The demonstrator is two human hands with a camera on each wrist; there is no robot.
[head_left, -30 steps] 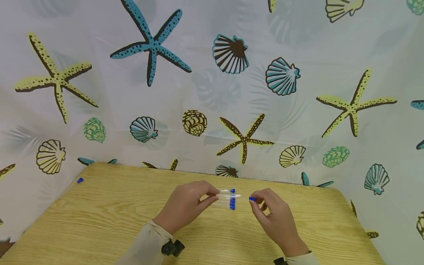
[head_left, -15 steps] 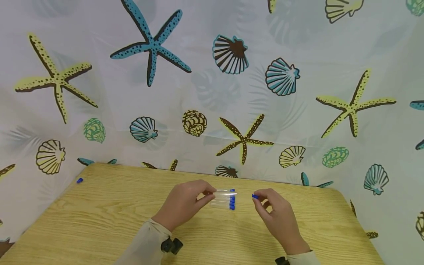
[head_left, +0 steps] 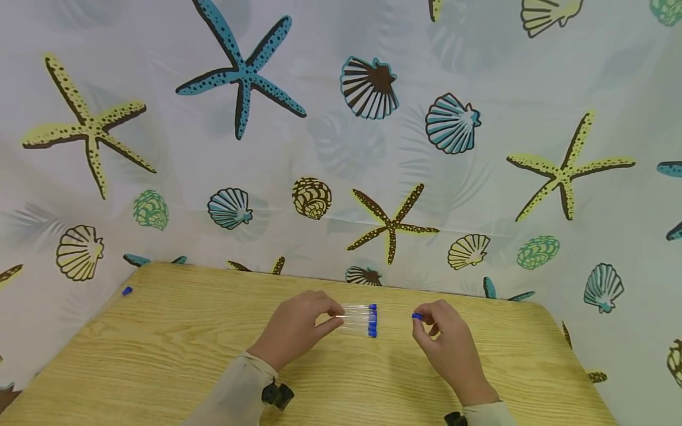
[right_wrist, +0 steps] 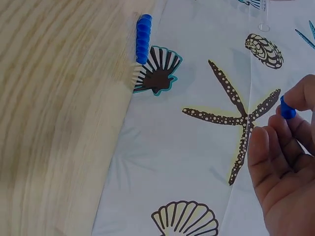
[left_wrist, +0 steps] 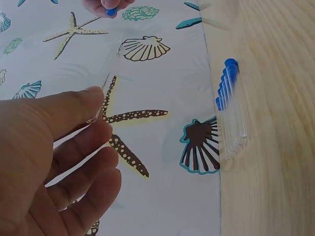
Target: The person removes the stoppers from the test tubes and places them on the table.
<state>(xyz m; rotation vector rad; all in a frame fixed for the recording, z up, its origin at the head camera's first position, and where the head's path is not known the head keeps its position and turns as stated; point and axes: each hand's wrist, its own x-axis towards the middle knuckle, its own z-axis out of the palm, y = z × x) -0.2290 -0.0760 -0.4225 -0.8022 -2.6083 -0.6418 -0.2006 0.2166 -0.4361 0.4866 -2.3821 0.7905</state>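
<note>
My left hand (head_left: 298, 324) pinches a clear, uncapped test tube (right_wrist: 264, 17) between thumb and fingertips. In the head view that tube points right, over a row of capped test tubes (left_wrist: 241, 115) lying side by side on the table. Their blue caps (right_wrist: 142, 39) line up at one end. To the right, my right hand (head_left: 446, 346) pinches a loose blue cap (right_wrist: 287, 109) between thumb and index finger. A gap separates this cap from the open tube end. Most of the tube's near end is hidden by the left fingers.
Another small blue cap (head_left: 126, 291) lies at the far left edge of the wooden table (head_left: 176, 337). Behind the table hangs a white curtain (head_left: 319, 148) printed with starfish and shells.
My right hand has drawn away to the right with the blue cap, widening the gap between the hands. My left hand has shifted slightly left with the tube.
</note>
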